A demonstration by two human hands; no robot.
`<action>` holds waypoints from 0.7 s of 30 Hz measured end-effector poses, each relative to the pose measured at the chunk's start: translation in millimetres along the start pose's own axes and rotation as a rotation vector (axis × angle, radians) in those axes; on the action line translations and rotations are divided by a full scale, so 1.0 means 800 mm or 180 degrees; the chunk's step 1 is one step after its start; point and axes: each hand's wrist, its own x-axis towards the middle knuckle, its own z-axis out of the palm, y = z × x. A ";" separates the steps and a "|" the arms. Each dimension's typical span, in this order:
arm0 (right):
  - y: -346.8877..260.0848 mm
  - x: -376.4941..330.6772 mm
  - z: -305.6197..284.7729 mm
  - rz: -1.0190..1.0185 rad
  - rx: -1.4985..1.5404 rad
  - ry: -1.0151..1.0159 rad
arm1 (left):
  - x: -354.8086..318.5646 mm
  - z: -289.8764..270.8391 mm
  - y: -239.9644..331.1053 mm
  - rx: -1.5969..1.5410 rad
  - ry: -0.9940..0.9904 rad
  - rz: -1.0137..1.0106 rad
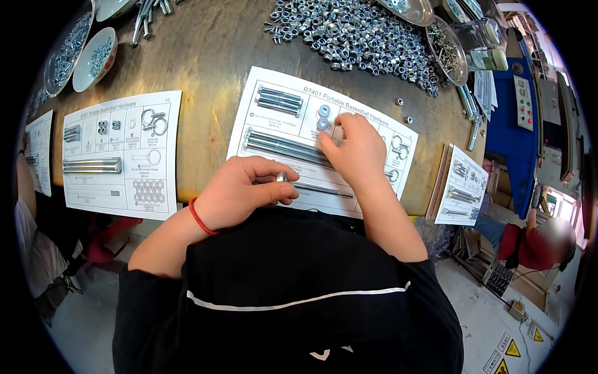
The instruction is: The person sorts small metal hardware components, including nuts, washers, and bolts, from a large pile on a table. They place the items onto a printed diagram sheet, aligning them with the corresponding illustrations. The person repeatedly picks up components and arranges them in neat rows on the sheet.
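Note:
A printed card (261, 84) lies in front of me with metal hardware laid on its pictures. My left hand (246, 190), with a red cord on its wrist, pinches a small silver nut (282, 177) between thumb and forefinger. Over the card's middle, my right hand (359, 148) has its thumb and curled forefinger slightly apart, beside two stacked-looking washers (323, 111). Short bolts (279, 101) rest at the card's upper left. Below them lie long bolts (286, 147), partly behind my right hand. A thin metal rod (324, 189) lies near the card's lower edge.
A heap of nuts (367, 40) spreads at the back, with loose nuts (408, 119) to its right. Bowls of small hardware (93, 62) stand far left. Other hardware cards (124, 187) lie left and right (443, 215). A person in red (520, 246) is at right.

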 end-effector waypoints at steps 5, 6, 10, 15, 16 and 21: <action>0.024 -0.047 0.000 -0.0806 -0.0006 0.0066 | -0.006 -0.020 -0.002 -0.0194 0.0265 0.0233; 0.023 -0.048 0.003 -0.0805 -0.0051 0.0093 | -0.005 -0.026 -0.005 -0.0207 0.0441 0.0306; 0.017 -0.052 0.009 -0.0699 -0.0169 0.0175 | -0.001 -0.037 -0.010 -0.0100 0.1115 0.0574; 0.021 -0.069 -0.002 -0.0517 -0.0027 0.0223 | -0.007 -0.061 -0.028 0.1396 0.1827 0.0587; 0.031 -0.078 -0.006 -0.0442 0.0038 0.0362 | -0.009 -0.060 -0.033 0.1826 0.1939 0.0618; 0.127 -0.161 -0.031 0.0615 -0.0004 0.0883 | -0.017 -0.026 -0.046 0.1383 0.1719 0.0464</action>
